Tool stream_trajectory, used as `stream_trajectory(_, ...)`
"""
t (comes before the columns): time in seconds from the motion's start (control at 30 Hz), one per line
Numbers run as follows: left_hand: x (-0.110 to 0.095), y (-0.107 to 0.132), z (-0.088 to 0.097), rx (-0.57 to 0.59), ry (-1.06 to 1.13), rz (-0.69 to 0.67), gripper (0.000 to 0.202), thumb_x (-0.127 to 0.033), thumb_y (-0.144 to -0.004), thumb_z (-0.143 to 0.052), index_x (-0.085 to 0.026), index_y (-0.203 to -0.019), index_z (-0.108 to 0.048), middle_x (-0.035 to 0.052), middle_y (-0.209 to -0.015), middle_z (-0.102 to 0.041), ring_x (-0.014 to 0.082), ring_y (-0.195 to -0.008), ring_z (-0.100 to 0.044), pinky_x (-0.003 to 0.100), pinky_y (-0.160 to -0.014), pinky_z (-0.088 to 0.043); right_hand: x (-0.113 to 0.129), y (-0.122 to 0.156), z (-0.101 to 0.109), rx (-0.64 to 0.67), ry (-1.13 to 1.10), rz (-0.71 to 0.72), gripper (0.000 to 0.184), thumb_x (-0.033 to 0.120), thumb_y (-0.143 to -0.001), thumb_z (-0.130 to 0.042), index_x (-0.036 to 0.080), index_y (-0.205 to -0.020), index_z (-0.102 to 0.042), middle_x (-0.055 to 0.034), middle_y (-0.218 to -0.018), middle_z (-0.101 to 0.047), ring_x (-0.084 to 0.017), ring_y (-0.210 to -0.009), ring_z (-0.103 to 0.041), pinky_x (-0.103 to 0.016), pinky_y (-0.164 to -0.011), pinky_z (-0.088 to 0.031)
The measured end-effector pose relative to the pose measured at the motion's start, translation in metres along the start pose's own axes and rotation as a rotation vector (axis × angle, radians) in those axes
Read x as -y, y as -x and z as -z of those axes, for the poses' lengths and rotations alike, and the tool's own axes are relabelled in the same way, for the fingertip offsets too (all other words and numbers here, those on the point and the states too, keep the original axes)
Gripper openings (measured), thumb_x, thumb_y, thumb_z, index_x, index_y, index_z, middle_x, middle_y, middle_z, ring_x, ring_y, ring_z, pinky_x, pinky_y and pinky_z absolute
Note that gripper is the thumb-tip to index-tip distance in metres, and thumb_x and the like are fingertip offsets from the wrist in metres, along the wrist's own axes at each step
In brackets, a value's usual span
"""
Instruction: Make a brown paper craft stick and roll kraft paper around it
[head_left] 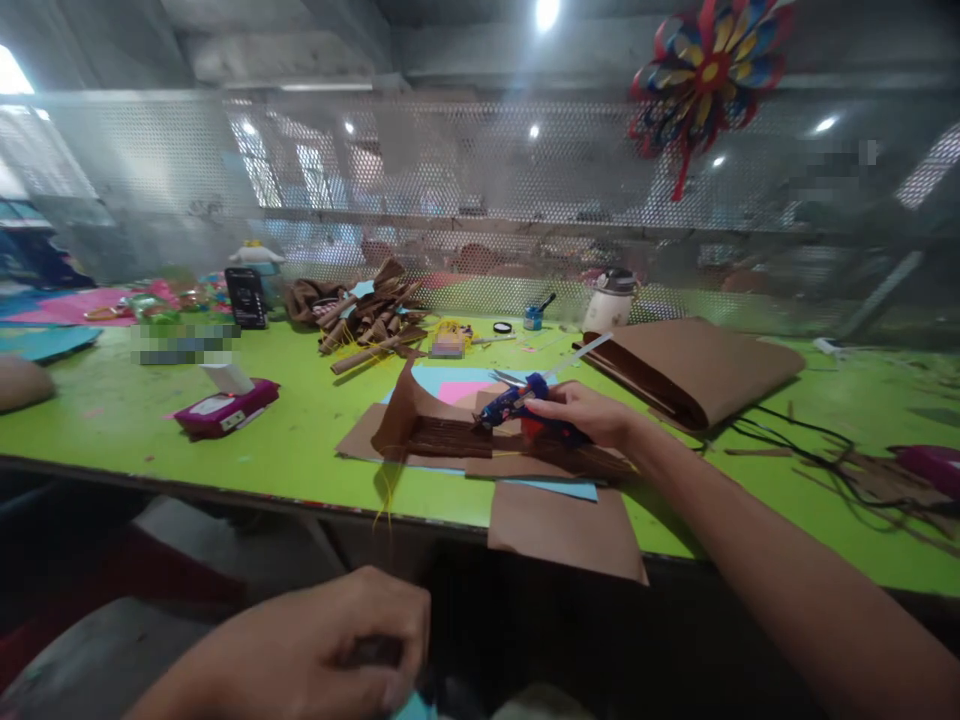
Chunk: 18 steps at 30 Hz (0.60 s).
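My right hand [581, 408] is closed around a dark blue hot glue gun [506, 402]. A whitish glue stick [583, 352] juts from its back. The gun's nozzle points left, over a strip of pleated brown paper [450, 438] on the table. Flat brown paper sheets [566, 530] lie below, one hanging over the front edge. Metal scissor blades [508, 378] show behind the gun. My left hand [337, 645] is low in front of the table, its fingers curled together. Something light blue [414, 706] shows under its fingertips; whether they grip it I cannot tell.
On the green table [315, 440] stand a purple tissue pack [225, 408], a black phone [246, 298], a pile of rolled brown paper [375, 315], a blue paint jar [533, 318] and a white bottle [609, 300]. Folded brown paper [705, 365] and black cables [810, 440] lie right.
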<state>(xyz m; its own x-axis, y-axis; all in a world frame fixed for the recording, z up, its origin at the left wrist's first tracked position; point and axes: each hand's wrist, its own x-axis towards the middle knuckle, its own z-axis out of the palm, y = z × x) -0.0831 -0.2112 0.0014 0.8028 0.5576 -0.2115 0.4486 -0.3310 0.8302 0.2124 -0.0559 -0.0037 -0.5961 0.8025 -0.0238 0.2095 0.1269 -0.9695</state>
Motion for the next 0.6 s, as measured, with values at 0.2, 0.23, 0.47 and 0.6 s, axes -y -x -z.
stream_trajectory(0.2, 0.069, -0.05, -0.076, -0.25, 0.085, 0.222, 0.025, -0.037, -0.083, -0.047, -0.016, -0.074, -0.056, 0.0006, -0.071, -0.056, 0.0134, -0.068, -0.049, 0.023, -0.063, -0.039, -0.002, -0.001, 0.002, 0.008, -0.036, -0.009, 0.044, 0.052, -0.072, -0.066, 0.009, -0.081, -0.069, -0.0096, -0.08, -0.07, -0.015, -0.068, -0.063, -0.026, -0.068, -0.048)
stream_trajectory(0.23, 0.073, -0.067, -0.089, -0.279, 0.137, 0.229, 0.024, -0.036, -0.082, -0.047, -0.016, -0.075, -0.057, 0.0013, -0.071, -0.057, 0.014, -0.068, -0.05, 0.023, -0.062, -0.039, -0.002, -0.001, 0.002, 0.013, -0.034, -0.01, 0.044, 0.052, -0.072, -0.065, 0.009, -0.08, -0.069, -0.0095, -0.08, -0.07, -0.016, -0.069, -0.064, -0.027, -0.069, -0.048)
stream_trajectory(0.47, 0.056, -0.163, -0.145, 0.007, -0.001, -0.264, 0.017, -0.038, -0.077, -0.057, -0.023, -0.075, -0.064, 0.0058, -0.077, -0.064, 0.0192, -0.078, -0.059, 0.027, -0.068, -0.043, -0.002, -0.001, 0.0, 0.04, -0.008, 0.001, 0.048, 0.055, -0.074, -0.062, 0.008, -0.082, -0.068, -0.0101, -0.08, -0.07, -0.016, -0.072, -0.063, -0.029, -0.073, -0.048)
stream_trajectory(0.6, 0.008, -0.131, -0.097, -0.134, 0.007, -0.352, 0.03, -0.044, -0.082, -0.052, -0.02, -0.065, -0.061, 0.004, -0.068, -0.062, 0.0132, -0.064, -0.057, 0.023, -0.058, -0.041, -0.003, -0.002, -0.001, 0.038, -0.008, -0.001, 0.049, 0.056, -0.074, -0.062, 0.008, -0.083, -0.067, -0.0102, -0.082, -0.07, -0.016, -0.072, -0.064, -0.029, -0.072, -0.048)
